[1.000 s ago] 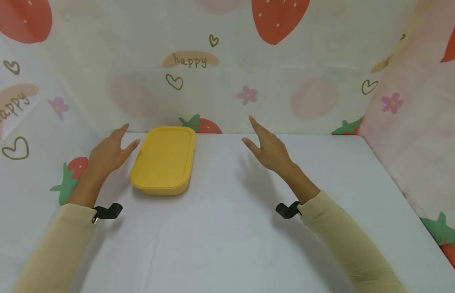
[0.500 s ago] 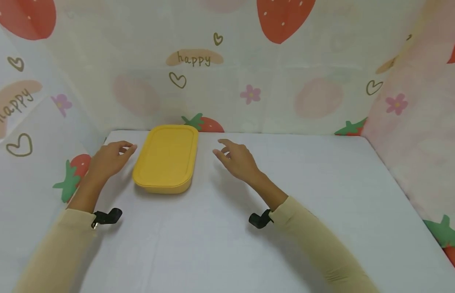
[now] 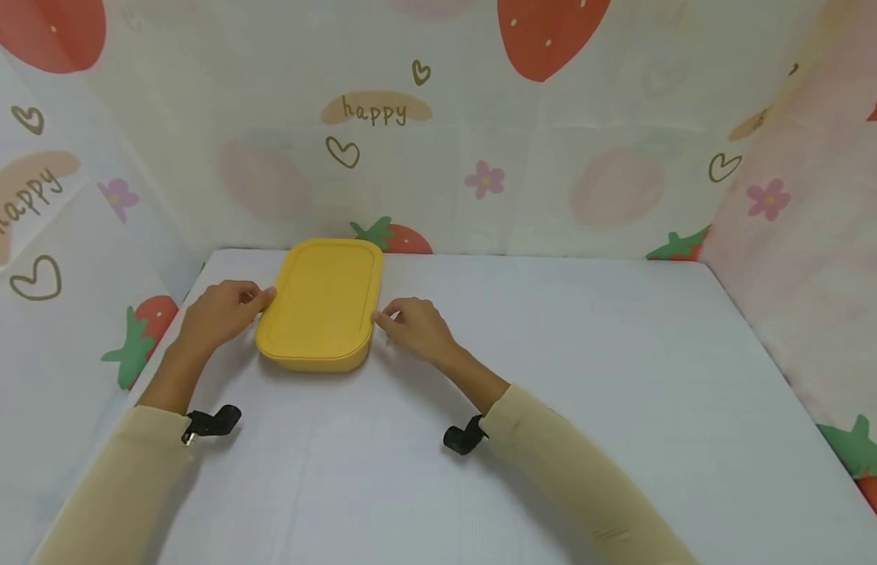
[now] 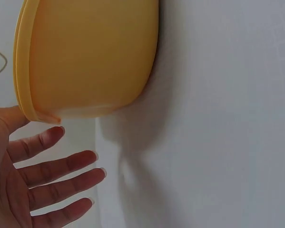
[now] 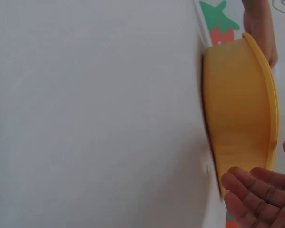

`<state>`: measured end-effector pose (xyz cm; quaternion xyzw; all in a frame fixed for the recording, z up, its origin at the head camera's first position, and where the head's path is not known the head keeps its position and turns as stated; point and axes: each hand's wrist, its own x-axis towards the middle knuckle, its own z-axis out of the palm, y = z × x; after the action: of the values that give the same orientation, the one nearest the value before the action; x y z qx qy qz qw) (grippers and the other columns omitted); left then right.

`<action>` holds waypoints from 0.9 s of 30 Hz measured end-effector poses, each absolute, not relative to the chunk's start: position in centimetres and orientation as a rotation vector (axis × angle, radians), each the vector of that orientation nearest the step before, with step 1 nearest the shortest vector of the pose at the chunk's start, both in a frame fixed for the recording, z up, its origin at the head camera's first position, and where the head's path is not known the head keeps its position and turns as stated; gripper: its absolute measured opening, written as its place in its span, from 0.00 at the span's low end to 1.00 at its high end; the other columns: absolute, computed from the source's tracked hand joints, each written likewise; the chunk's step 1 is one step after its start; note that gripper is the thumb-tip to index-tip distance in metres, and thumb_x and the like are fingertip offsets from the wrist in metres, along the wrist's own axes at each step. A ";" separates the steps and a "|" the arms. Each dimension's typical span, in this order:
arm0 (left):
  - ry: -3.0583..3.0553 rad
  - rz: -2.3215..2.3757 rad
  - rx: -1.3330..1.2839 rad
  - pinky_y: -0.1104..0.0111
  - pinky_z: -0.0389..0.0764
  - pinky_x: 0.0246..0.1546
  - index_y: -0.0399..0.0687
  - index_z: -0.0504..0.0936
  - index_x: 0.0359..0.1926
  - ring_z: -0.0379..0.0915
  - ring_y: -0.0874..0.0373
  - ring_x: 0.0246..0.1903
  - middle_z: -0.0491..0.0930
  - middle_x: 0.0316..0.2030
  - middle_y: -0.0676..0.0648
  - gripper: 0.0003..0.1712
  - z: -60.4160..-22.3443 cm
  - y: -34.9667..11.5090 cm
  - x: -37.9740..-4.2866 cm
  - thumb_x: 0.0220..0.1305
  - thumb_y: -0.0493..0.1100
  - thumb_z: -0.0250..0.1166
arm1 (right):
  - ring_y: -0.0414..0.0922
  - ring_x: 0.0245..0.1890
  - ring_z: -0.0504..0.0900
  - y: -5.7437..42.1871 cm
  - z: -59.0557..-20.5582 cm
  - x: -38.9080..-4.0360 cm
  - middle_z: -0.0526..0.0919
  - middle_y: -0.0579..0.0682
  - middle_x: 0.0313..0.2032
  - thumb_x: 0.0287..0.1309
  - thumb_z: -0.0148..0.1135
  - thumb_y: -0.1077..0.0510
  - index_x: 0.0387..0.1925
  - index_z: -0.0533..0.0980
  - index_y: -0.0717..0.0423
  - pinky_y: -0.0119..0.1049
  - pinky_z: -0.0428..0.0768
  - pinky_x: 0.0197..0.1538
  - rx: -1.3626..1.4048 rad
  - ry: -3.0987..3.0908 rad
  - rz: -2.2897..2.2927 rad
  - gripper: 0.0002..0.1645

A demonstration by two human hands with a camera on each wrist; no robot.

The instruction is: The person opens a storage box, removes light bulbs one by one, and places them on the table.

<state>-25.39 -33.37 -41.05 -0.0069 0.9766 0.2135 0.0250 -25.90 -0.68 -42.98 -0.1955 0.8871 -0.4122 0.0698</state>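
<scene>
A yellow lidded plastic food container [image 3: 321,298] sits flat on the white table in the head view, its lid on. My left hand [image 3: 222,310] is at its left side, the thumb touching the lid's rim. In the left wrist view the fingers of the left hand [image 4: 11,190] are spread and relaxed, just under a small tab [image 4: 49,118] on the lid's edge. On the opposite side my right hand [image 3: 418,328] has its thumb tip right at the lid's edge. The right wrist view shows loosely bent fingers [image 5: 256,185] beside the container's wall, with the thumb apart from them.
White cloth covers the table [image 3: 586,353]. A back wall sheet [image 3: 523,157] printed with strawberries and hearts rises just behind the container, and similar sheets close off the left and right sides. Each wrist carries a small black camera [image 3: 213,421].
My right hand has moved left and down to the container's right edge. My left hand has shifted right to its left edge, with the fingers bending in. The container has stayed put.
</scene>
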 end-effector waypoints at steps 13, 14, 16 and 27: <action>3.047 0.592 0.036 0.63 0.72 0.27 0.41 0.80 0.41 0.74 0.47 0.31 0.81 0.33 0.41 0.33 -41.4 -32.8 -25.6 0.72 0.68 0.53 | 0.40 0.18 0.75 -1.9 -42.6 -25.7 0.80 0.45 0.17 0.65 0.66 0.41 0.31 0.80 0.50 0.28 0.65 0.18 -0.515 2.696 -1.120 0.18; 3.053 0.585 0.039 0.63 0.72 0.27 0.41 0.80 0.41 0.73 0.47 0.32 0.81 0.33 0.41 0.33 -41.4 -32.8 -25.5 0.73 0.68 0.53 | 0.40 0.18 0.75 -2.0 -42.5 -25.7 0.80 0.45 0.16 0.65 0.66 0.40 0.30 0.79 0.50 0.28 0.65 0.18 -0.511 2.700 -1.105 0.19; 3.062 0.575 0.050 0.63 0.71 0.28 0.40 0.80 0.40 0.73 0.47 0.32 0.81 0.33 0.41 0.32 -41.4 -32.8 -25.5 0.73 0.67 0.53 | 0.40 0.18 0.74 -2.2 -42.5 -25.7 0.79 0.44 0.16 0.65 0.66 0.39 0.29 0.78 0.49 0.29 0.64 0.18 -0.500 2.709 -1.082 0.20; 3.096 0.605 0.089 0.62 0.73 0.28 0.41 0.80 0.41 0.73 0.47 0.30 0.82 0.34 0.39 0.27 -40.9 -32.5 -25.6 0.74 0.62 0.56 | 0.40 0.17 0.75 -2.2 -42.4 -25.8 0.79 0.46 0.15 0.65 0.66 0.41 0.29 0.77 0.51 0.28 0.64 0.18 -0.522 2.673 -1.133 0.20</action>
<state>-25.56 -32.54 -40.90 0.0281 0.9810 0.1918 -0.0070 -25.81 -2.18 -42.39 -0.1762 0.9020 -0.3822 0.0958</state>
